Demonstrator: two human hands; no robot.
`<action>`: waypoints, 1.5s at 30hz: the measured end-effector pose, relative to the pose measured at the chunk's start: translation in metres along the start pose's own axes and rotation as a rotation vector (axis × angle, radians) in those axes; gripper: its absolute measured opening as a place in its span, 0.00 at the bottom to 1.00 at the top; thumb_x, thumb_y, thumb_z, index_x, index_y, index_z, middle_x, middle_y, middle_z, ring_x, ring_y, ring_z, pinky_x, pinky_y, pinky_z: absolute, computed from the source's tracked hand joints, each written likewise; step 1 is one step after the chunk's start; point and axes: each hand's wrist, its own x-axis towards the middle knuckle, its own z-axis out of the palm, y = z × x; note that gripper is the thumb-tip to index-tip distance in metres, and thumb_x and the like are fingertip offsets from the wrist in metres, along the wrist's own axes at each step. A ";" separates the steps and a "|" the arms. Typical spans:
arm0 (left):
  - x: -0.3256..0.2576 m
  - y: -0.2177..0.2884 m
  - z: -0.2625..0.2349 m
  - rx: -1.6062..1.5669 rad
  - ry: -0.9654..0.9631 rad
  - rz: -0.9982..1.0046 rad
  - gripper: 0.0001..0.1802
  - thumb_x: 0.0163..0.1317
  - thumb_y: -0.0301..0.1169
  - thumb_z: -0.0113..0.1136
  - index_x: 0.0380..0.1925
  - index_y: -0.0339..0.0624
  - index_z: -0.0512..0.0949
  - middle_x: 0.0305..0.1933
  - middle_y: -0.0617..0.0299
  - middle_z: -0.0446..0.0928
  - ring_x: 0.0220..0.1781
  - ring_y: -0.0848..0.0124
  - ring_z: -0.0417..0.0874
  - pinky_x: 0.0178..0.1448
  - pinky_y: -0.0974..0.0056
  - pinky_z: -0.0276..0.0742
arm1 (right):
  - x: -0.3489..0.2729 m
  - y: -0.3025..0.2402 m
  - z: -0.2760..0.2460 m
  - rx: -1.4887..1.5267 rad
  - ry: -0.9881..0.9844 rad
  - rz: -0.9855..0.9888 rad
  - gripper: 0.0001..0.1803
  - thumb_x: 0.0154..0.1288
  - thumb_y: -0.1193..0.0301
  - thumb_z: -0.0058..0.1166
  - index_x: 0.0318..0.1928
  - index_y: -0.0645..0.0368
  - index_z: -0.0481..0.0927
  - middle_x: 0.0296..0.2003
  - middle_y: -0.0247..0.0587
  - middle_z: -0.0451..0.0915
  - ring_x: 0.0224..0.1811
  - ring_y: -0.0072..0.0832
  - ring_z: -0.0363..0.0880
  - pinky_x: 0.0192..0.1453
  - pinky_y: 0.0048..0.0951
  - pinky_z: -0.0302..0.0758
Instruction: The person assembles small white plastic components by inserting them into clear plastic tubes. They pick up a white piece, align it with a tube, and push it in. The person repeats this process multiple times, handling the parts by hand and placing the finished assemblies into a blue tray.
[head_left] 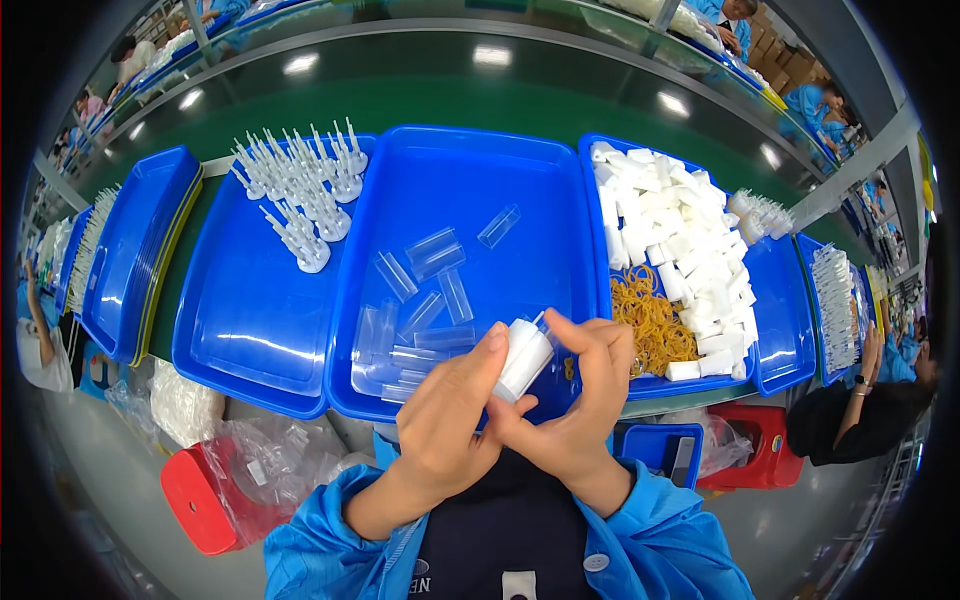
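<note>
Both my hands are closed on one white cylinder [524,362], held tilted above the near edge of the middle blue tray [475,160]. My left hand [447,425] grips its left side with the thumb along it. My right hand [570,405] supports the lower end with the thumb, and its index finger touches a thin white tip at the top. Several clear plastic tubes [436,253] lie loose in the middle tray. White foam-like pieces [675,215] and tan rubber bands [650,320] fill the tray to the right.
White parts with thin upright stems [305,190] stand in the left blue tray [240,350]. Stacked blue trays [135,260] sit farther left. Below the bench are a red stool [205,500], plastic bags [275,465] and a small blue bin [655,445]. Co-workers sit at both sides.
</note>
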 end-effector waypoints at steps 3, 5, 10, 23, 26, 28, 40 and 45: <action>-0.001 -0.002 0.000 -0.005 0.010 0.011 0.37 0.42 0.21 0.76 0.56 0.27 0.73 0.52 0.43 0.79 0.48 0.53 0.85 0.49 0.59 0.81 | -0.001 0.000 0.002 0.012 0.021 -0.038 0.41 0.37 0.60 0.74 0.54 0.63 0.75 0.39 0.41 0.69 0.44 0.38 0.68 0.51 0.39 0.63; 0.000 -0.003 -0.006 0.025 0.009 -0.015 0.37 0.42 0.21 0.75 0.56 0.27 0.73 0.52 0.43 0.80 0.49 0.53 0.84 0.50 0.60 0.80 | 0.004 0.001 0.002 0.083 -0.017 -0.046 0.41 0.39 0.57 0.74 0.55 0.62 0.75 0.40 0.41 0.70 0.44 0.38 0.68 0.53 0.40 0.61; 0.003 -0.022 -0.034 -0.327 0.287 -0.333 0.32 0.49 0.18 0.71 0.56 0.27 0.72 0.58 0.41 0.75 0.58 0.54 0.80 0.59 0.58 0.78 | 0.016 0.000 0.001 0.260 -0.216 0.052 0.27 0.51 0.68 0.65 0.54 0.61 0.78 0.48 0.46 0.73 0.50 0.39 0.70 0.53 0.38 0.65; -0.008 -0.034 -0.050 -0.779 0.305 -0.495 0.22 0.58 0.21 0.63 0.53 0.31 0.72 0.60 0.41 0.71 0.59 0.58 0.77 0.57 0.61 0.78 | 0.019 0.007 0.012 -0.028 -0.445 -0.082 0.11 0.50 0.78 0.59 0.35 0.58 0.73 0.34 0.42 0.73 0.37 0.41 0.73 0.39 0.39 0.70; -0.009 -0.031 -0.044 -0.747 0.250 -0.435 0.22 0.57 0.21 0.64 0.53 0.31 0.73 0.59 0.42 0.72 0.61 0.61 0.74 0.65 0.60 0.68 | 0.018 0.009 0.013 -0.067 -0.430 -0.077 0.13 0.50 0.78 0.60 0.37 0.59 0.73 0.33 0.43 0.72 0.36 0.43 0.73 0.38 0.39 0.70; -0.005 -0.027 -0.043 -0.737 0.224 -0.383 0.22 0.57 0.20 0.64 0.53 0.30 0.73 0.59 0.42 0.71 0.62 0.61 0.73 0.65 0.60 0.68 | 0.018 0.010 0.011 -0.016 -0.422 -0.028 0.14 0.51 0.79 0.60 0.38 0.60 0.73 0.34 0.44 0.73 0.35 0.43 0.75 0.38 0.37 0.72; 0.000 -0.018 -0.033 -0.646 0.049 -0.298 0.23 0.53 0.16 0.65 0.52 0.28 0.75 0.61 0.40 0.69 0.61 0.56 0.76 0.59 0.59 0.79 | 0.019 0.015 -0.035 1.124 -0.370 0.483 0.14 0.67 0.79 0.50 0.52 0.67 0.70 0.45 0.42 0.73 0.50 0.27 0.76 0.57 0.29 0.73; 0.003 -0.014 -0.033 -0.645 0.039 -0.316 0.24 0.53 0.15 0.65 0.52 0.28 0.75 0.62 0.39 0.69 0.62 0.54 0.76 0.59 0.58 0.80 | 0.016 0.021 -0.030 1.110 -0.255 0.374 0.13 0.66 0.80 0.51 0.50 0.68 0.72 0.44 0.42 0.72 0.45 0.24 0.74 0.51 0.25 0.72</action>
